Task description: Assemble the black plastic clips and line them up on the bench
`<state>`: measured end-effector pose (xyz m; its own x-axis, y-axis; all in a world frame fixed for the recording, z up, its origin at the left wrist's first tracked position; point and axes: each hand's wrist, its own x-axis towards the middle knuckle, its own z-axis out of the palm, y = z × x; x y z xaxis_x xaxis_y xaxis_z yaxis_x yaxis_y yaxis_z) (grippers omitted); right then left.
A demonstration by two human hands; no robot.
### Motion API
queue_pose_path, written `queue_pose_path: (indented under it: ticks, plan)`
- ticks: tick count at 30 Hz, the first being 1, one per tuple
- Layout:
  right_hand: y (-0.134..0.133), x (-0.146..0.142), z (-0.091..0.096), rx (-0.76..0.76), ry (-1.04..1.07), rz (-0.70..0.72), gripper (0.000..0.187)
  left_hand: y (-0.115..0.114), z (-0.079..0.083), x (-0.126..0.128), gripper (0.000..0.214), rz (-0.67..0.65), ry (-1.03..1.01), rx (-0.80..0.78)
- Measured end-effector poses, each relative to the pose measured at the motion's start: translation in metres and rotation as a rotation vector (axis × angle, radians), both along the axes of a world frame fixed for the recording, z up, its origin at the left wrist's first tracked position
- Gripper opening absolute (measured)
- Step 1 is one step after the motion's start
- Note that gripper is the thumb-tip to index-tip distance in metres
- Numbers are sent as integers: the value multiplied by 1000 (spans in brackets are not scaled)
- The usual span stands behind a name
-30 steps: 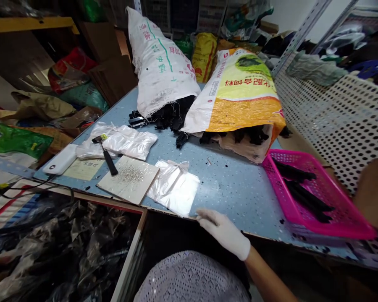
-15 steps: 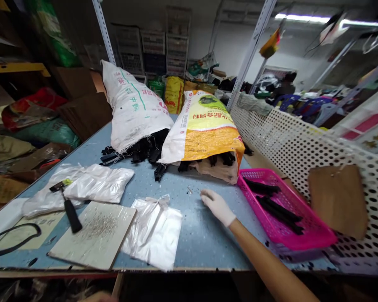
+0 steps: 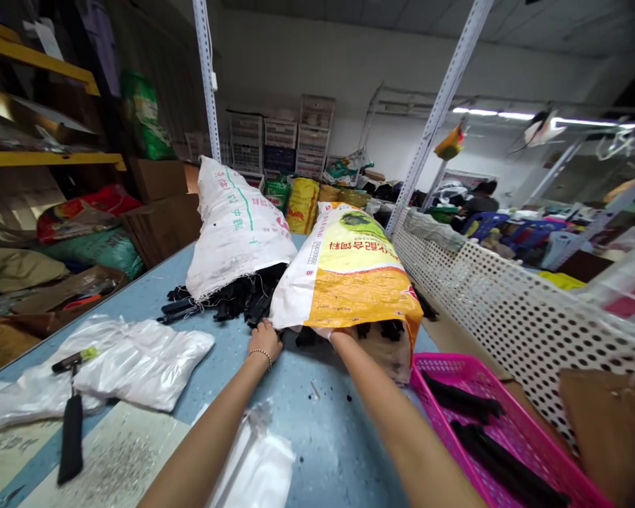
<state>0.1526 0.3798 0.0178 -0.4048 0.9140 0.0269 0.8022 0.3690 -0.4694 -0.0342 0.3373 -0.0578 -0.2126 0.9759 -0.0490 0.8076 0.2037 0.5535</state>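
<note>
A yellow, orange and white woven sack lies on the blue worktable with its mouth facing me. My left hand, bare with a beaded bracelet at the wrist, is closed at the sack's lower left corner. Under the edge of the mouth reaches my right hand, in a white glove; its fingers are hidden inside. Black plastic-looking pieces show in the opening. To the left, a white woven sack spills similar black pieces onto the table.
At right, a pink basket holds long black pieces, beside a perforated white panel. Clear plastic bags, a black-handled hammer and a speckled board lie at left. A white plastic bag sits under my left forearm.
My right hand has moved from the bare table into the yellow sack's mouth. My left hand has come up from the table's front edge to the sack's corner. The view has tilted up.
</note>
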Motion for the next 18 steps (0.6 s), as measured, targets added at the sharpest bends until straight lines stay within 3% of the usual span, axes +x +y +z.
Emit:
queue_pose_path:
  ticks: [3,7,10,13,15,18]
  plan:
    - [-21,0,-22,-5,-57,32,40,-17,-11,3,64,-61,-83,-57]
    - [-74,22,-42,-11,-68,51,40,-65,-9,5,36,-163,-200,-66]
    - [-117,46,-40,72,-15,35,37,-112,2,16,48,-194,-238,9]
    - [-158,59,-31,148,265,-85,36,-159,18,36,56,-229,-300,155]
    - [-183,58,-27,22,570,-164,36,-187,30,49,58,-271,-425,219]
    - [-215,53,-27,-257,962,-177,37,-220,47,60,55,-368,-875,-8]
